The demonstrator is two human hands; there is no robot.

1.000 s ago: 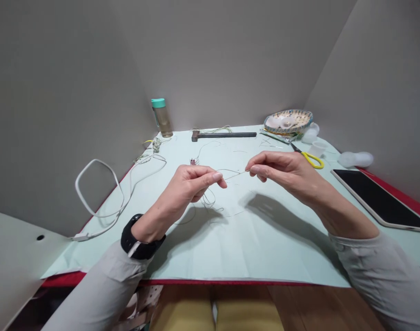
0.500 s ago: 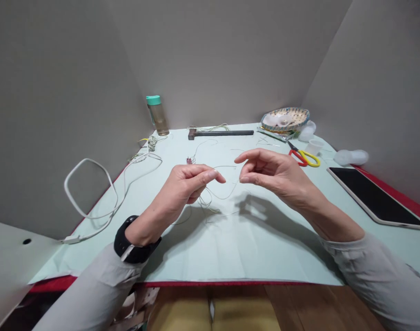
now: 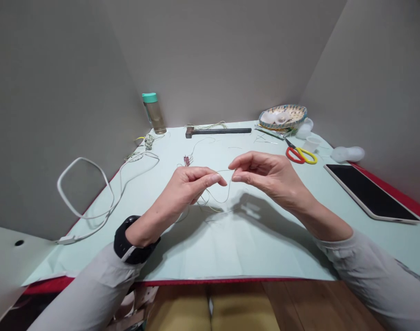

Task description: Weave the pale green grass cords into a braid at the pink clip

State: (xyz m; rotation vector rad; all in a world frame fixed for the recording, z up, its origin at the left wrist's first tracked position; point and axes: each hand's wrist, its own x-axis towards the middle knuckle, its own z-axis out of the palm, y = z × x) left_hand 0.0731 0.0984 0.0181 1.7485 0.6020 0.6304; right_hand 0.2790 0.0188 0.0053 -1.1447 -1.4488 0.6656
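Note:
My left hand is closed in a pinch on a thin pale thread above the pale green table cover. My right hand pinches the same thread close to the left fingertips, with a slack loop of it hanging between and below the two hands. More of the thread lies in loose curls on the cover under my hands. A small dark red bead or clip sits on a strand just behind my left hand. A black watch is on my left wrist.
A white cable loops off the left edge. At the back stand a teal-capped bottle, a dark hammer and a woven basket. Red and yellow scissors, small plastic cups and a dark tablet lie to the right.
My right hand has moved left, from well apart to almost touching the left fingertips. The thread between them has gone from taut to a hanging loop.

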